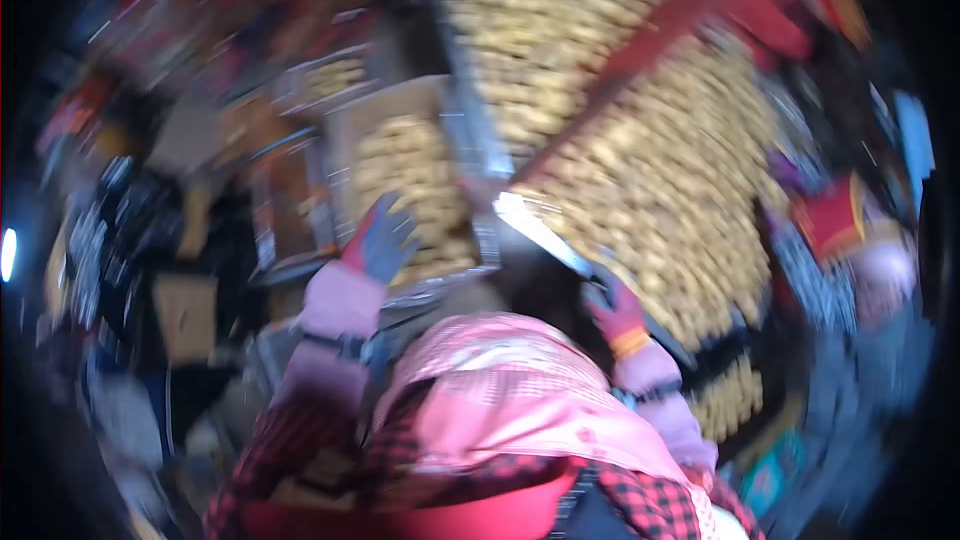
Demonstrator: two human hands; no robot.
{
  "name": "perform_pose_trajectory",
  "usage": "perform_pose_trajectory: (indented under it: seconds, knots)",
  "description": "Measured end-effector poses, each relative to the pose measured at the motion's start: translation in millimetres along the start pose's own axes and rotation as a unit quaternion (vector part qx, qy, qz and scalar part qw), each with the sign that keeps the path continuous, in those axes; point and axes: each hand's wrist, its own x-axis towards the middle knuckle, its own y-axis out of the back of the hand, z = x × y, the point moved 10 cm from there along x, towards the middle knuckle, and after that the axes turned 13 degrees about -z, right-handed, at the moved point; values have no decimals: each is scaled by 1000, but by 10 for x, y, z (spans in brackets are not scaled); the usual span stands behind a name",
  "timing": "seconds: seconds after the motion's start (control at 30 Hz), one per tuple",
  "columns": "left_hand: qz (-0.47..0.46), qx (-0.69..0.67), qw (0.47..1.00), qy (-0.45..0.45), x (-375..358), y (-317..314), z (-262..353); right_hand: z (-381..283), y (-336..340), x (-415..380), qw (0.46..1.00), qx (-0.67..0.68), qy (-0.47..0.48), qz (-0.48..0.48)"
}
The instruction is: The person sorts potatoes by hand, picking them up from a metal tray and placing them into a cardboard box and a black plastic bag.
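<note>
- Head view, blurred throughout: a long dark-red band [640,50] slants between a far bed of small rounded tan-yellow pieces [540,30] and a near bed of the same [660,170].
- Left of both beds: an open tan cardboard box with a shiny lining [338,155], holding a heap of tan-yellow pieces [400,155]. An orange-brown carton [290,200] stands just beside it.
- A long, pale, shiny strip [545,233] runs along the near bed's corner to the right hand.
- Right edge: another person's grey patterned sleeve [815,275].
- Left hand [385,242], grey-blue glove, reaches forward over the heap; fingers extended, slightly parted, nothing visible in them. Contact with the heap cannot be told.
- Right hand [612,305], magenta glove with orange cuff, lies low beside the near bed, at the strip's end; whether it grips the strip, cannot tell.
- Counts: two own hands, two large beds, one strip; pieces too blurred to count.
</note>
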Motion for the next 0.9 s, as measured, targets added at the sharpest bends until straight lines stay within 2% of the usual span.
perform_pose_trajectory:
  seconds: [0.03, 0.07, 0.1, 0.13, 0.2, 0.3, 0.33, 0.37, 0.4, 0.47, 0.53, 0.63, 0.67, 0.77, 0.8, 0.9]
  knots:
    - [-58, 17, 997, 45, 48, -273, -305, -8, 115, -80, 998, -48, 16, 27]
    - [11, 41, 993, 113, -3, -771, -453, 51, 230, -184, 992, -97, 40, 69]
    - [-79, 86, 983, 141, 131, -977, -688, 42, 255, -268, 983, -148, 70, 87]
    - [-161, 125, 966, 159, 284, -1044, -934, 181, 317, -327, 987, -126, 48, 91]
    - [-197, 178, 947, 184, 373, -1430, -1063, 375, 332, -371, 994, -74, 29, 78]
    - [-231, 285, 909, 198, 628, -1849, -1270, 531, 408, -536, 990, -101, -1, 99]
    - [-165, 360, 898, 194, 728, -1877, -1283, 552, 445, -599, 992, -57, 8, 117]
    - [-151, 386, 890, 191, 853, -1891, -1328, 560, 504, -642, 990, -64, 3, 129]
    - [-210, 474, 850, 87, 996, -2081, -1264, 578, 572, -671, 988, -70, -2, 140]
    - [-222, 487, 844, 40, 1162, -2257, -1279, 658, 689, -696, 986, -36, 26, 161]
    - [-116, 349, 917, 156, 1250, -2376, -1394, 683, 822, -712, 983, -36, 28, 180]
    - [-138, 506, 851, 19, 1683, -2295, -1320, 901, 971, -726, 976, -14, 19, 215]
    - [-167, 582, 796, -12, 1727, -2376, -1247, 866, 1054, -741, 975, -10, 7, 220]
    - [-113, 661, 741, -41, 1907, -2070, -1152, 938, 1251, -662, 972, -22, 16, 235]
    - [-119, 683, 720, -1, 1928, -2030, -1156, 905, 1309, -638, 971, -35, 18, 237]
    - [-58, 759, 647, -45, 1918, -2002, -1090, 1029, 1496, -468, 969, -64, 11, 238]
